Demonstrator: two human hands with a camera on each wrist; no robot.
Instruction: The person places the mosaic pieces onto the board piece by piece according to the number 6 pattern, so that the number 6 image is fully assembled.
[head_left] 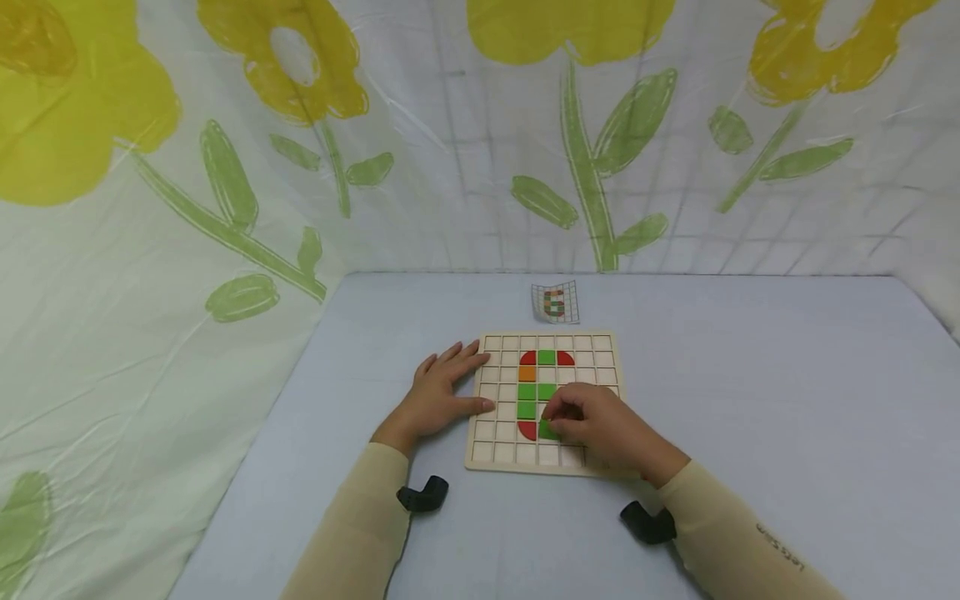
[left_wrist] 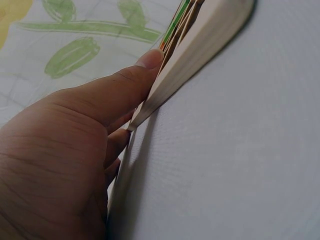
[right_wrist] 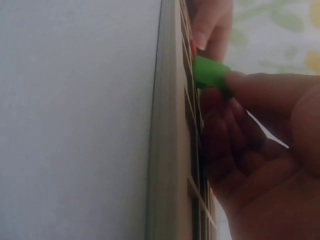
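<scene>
A wooden grid board point(head_left: 495, 458) lies on the table with red, green and orange tiles set in some of its cells. Between thumb and fingers my right hand point(head_left: 600, 421) pinches a green square tile point(right_wrist: 209, 72), tilted at a cell in the lower part of the board. Just left of that cell sits a red quarter-round tile point(head_left: 527, 430). My left hand point(head_left: 438, 396) rests along the board's left edge, fingers spread, thumb point(left_wrist: 150, 60) on the rim. The right hand hides several cells on the board's right side.
Behind the board lies a small printed card point(head_left: 555, 302) with a coloured grid pattern. A pale cloth covers the table point(head_left: 750, 375). A flower-printed curtain point(head_left: 420, 167) hangs at the back and left. Black wrist cameras point(head_left: 423, 495) sit at both wrists.
</scene>
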